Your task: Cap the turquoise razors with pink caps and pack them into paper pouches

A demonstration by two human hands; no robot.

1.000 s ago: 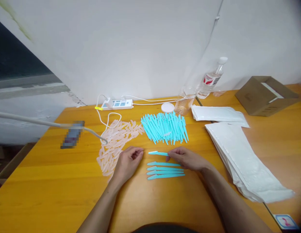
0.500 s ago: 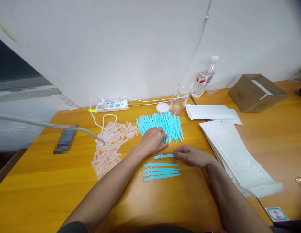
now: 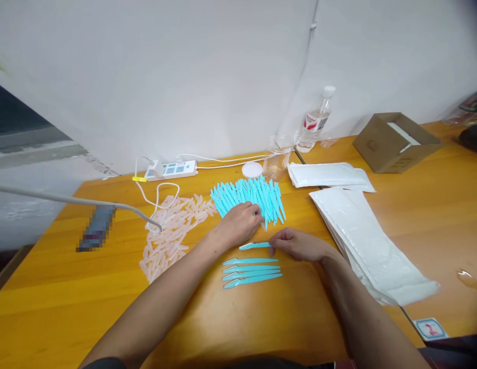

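Observation:
My left hand (image 3: 240, 221) rests on the near edge of a pile of turquoise plastic razors (image 3: 248, 196), fingers curled onto one of them. My right hand (image 3: 296, 244) pinches the handle end of a single turquoise razor (image 3: 254, 246) lying flat on the orange table (image 3: 88, 302). Just below it, three more turquoise razors (image 3: 251, 270) lie side by side in a neat row. A heap of pale pink caps (image 3: 173, 228) spreads to the left of the pile.
White pouches (image 3: 369, 241) are stacked at the right, with another stack (image 3: 326, 175) behind. A cardboard box (image 3: 394, 142), water bottle (image 3: 315, 120), clear cup (image 3: 276, 159), white lid (image 3: 252, 169), power strip (image 3: 171, 169) with cable, and a blurred object (image 3: 95, 233) also sit on the table.
My left hand moved from beside the pink caps up onto the turquoise pile and stays there. My right hand kept hold of the single razor. The view shifted rightward.

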